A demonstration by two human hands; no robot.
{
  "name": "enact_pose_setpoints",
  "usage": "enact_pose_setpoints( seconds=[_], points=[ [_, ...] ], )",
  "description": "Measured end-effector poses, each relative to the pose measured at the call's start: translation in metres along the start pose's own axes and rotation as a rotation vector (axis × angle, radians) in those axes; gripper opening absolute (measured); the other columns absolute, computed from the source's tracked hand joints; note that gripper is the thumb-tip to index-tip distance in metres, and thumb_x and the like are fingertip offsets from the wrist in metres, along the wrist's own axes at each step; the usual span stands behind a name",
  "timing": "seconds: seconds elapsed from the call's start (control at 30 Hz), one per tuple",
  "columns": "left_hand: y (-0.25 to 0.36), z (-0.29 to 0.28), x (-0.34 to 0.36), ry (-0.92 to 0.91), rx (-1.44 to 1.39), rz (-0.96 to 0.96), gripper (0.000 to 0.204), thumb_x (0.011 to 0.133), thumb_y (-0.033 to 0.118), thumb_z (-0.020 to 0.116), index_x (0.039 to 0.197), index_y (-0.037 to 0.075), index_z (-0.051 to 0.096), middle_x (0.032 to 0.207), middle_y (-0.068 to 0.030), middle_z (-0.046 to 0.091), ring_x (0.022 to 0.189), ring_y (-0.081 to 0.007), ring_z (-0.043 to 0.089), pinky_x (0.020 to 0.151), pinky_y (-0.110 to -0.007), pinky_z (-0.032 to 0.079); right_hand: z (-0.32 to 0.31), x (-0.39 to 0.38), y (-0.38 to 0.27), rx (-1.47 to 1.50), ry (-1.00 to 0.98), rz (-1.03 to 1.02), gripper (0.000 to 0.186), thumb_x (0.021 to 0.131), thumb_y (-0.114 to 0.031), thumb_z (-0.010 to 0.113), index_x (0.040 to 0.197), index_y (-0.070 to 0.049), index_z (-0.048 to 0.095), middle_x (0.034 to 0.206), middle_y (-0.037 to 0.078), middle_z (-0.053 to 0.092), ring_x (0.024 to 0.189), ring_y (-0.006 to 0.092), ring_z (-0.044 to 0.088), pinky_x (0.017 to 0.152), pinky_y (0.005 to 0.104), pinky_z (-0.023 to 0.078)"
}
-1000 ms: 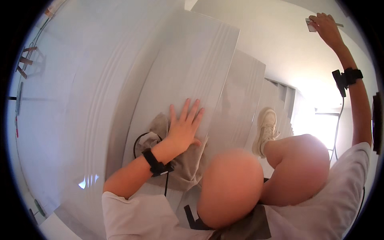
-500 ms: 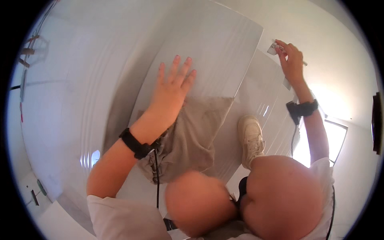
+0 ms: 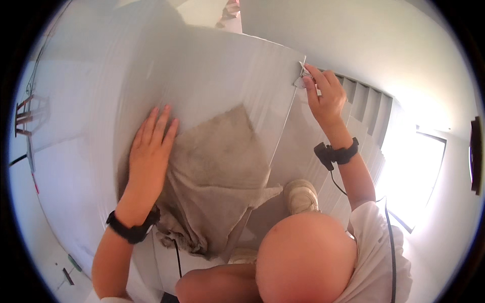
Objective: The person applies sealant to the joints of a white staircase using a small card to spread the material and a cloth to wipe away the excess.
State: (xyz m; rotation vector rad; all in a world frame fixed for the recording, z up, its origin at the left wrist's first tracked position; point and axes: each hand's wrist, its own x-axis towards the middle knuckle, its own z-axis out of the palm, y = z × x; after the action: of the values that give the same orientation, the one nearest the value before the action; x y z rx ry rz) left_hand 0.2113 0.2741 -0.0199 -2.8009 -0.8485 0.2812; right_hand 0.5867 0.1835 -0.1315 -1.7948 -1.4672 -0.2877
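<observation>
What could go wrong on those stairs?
The small pale thing, pinched by the right hand at the edge of the step, might drop. The rumpled cloth lies close to a shoe, so it could slide underfoot. The black cable hanging from the right wristband might snag.
</observation>
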Motion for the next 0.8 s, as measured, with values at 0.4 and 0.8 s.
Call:
enact_pose_setpoints(
  seconds=[0.4, 0.8],
  points=[
    [0.000, -0.054, 0.147, -0.326, -0.144, 0.268, 0.054, 0.087, 0.006, 0.063, 0.140, 0.009, 0.051, 0.147, -0.0105, 0.048, 0.129, -0.0322, 0.050, 0.112, -0.041, 0.038, -0.010, 0.005, -0.009, -0.167, -0.131, -0.115, 0.020, 0.083, -0.024, 0.076, 0.099, -0.014, 0.071, 0.070, 0.000, 0.048, 0.060, 0.0178, 0.052, 0.049, 0.0317, 0.042],
    [0.122, -0.021, 0.179, 0.146, -0.727, 0.302, 0.057, 0.082, 0.000, 0.063, 0.136, -0.005, 0.046, 0.136, -0.0192, 0.052, 0.123, -0.0364, 0.051, 0.105, -0.044, 0.043, -0.013, 0.018, -0.013, -0.229, -0.274, -0.123, 0.023, 0.084, -0.026, 0.071, 0.101, -0.012, 0.068, 0.073, 0.002, 0.053, 0.068, 0.0207, 0.059, 0.053, 0.0348, 0.047]
  ],
)
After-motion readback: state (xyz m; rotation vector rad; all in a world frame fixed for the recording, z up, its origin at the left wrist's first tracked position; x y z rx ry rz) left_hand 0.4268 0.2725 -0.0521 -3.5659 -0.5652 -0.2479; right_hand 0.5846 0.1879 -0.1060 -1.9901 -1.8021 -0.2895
